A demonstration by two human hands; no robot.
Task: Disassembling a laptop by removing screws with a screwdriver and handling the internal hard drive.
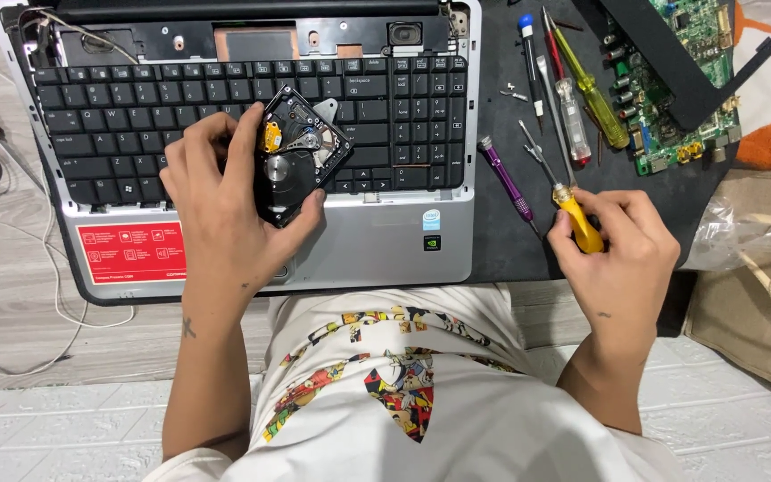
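A person's left hand (225, 210) clamps an opened black hard drive with its bare silver platter (301, 152) above the black keyboard of a silver laptop (385, 241), centre-left of the frame. The right hand (622, 254), lower right, closes round a yellow-handled screwdriver (573, 219) over the dark work mat (501, 241). Other screwdrivers (582, 89) and a green circuit board (680, 89) lie upper right. The drive's stripping seems under way; which screws remain is hard to tell. Bringing the tip across would call for a steady left-hand hold.
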